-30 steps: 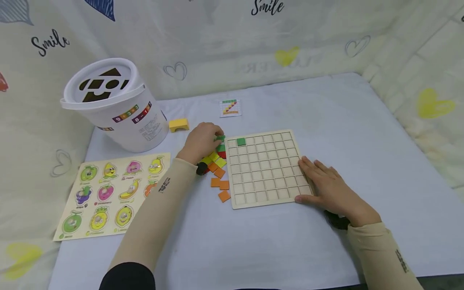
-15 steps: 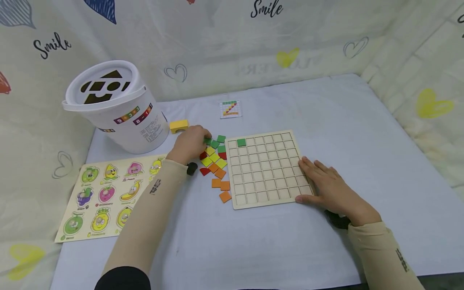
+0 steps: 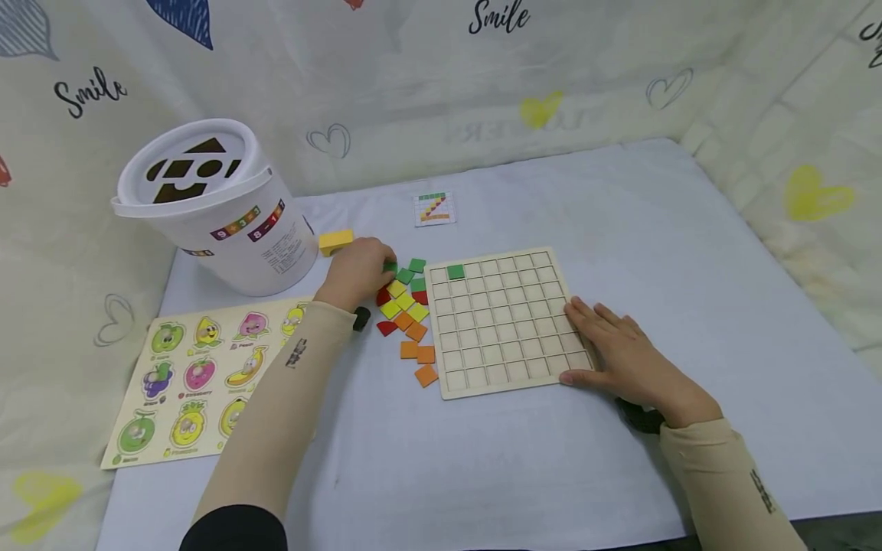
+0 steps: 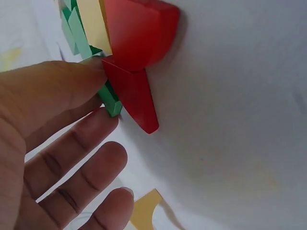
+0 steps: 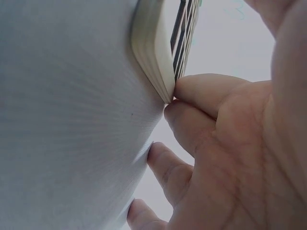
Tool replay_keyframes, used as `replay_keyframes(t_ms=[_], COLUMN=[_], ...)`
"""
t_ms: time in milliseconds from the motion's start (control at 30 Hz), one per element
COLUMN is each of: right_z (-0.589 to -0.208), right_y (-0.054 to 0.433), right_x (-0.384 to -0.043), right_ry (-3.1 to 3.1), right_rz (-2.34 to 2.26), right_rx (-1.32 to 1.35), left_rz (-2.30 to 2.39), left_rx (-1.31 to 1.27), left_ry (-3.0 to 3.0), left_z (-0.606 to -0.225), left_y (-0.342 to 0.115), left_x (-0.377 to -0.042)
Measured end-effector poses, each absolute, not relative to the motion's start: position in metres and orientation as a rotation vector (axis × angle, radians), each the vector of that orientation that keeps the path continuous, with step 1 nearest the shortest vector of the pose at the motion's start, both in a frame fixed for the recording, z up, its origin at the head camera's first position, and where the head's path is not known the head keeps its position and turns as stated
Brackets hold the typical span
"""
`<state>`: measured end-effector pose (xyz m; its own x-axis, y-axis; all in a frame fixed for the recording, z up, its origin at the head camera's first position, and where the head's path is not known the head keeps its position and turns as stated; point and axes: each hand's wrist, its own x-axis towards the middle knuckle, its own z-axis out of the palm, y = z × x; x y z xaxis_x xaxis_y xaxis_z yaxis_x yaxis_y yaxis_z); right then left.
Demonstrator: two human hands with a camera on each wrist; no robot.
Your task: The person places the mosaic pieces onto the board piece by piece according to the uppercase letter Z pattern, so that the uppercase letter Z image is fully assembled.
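Note:
At the upper left of the grid board, my left hand pinches a green square tile between thumb and forefinger, its other fingers loose. Beside that thumb lie two red pieces. The pale wooden grid board lies flat, with one green tile in its top row. Along its left edge are loose green tiles, yellow tiles and orange tiles. My right hand rests with fairly straight fingers against the board's right edge.
Behind the board lies a small pattern card. A white lidded bucket stands at the back left, with a yellow arch block beside it. A fruit picture board lies at the left, partly under my left forearm.
My left hand has drawn back leftward from the board's upper left corner to a green tile further left, uncovering several tiles. My right hand has stayed at the board's edge.

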<state>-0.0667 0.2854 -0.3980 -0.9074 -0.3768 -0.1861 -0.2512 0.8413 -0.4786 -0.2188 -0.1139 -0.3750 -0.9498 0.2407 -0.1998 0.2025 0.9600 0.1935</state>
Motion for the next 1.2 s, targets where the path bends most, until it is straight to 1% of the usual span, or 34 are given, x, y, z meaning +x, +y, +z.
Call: replay_keyframes(t_ms=[500,833,1200], right_z=[-0.398,-0.400,-0.399], right_y=[0.286,0.286,0.286], right_x=[-0.066,-0.064,-0.062], right_ry=[2.754,2.758,2.754], right_rz=[-0.656,-0.667,-0.689], right_rx=[-0.484,-0.471,-0.459], left_rz=[0.138,0.227,0.324], left_rx=[0.376,0.640,0.797], left_ry=[2.911,2.953,2.915], left_z=[-0.369,-0.371,-0.377], left_y=[-0.105,-0.066,-0.019], left_x=[-0.224,-0.223,-0.223])
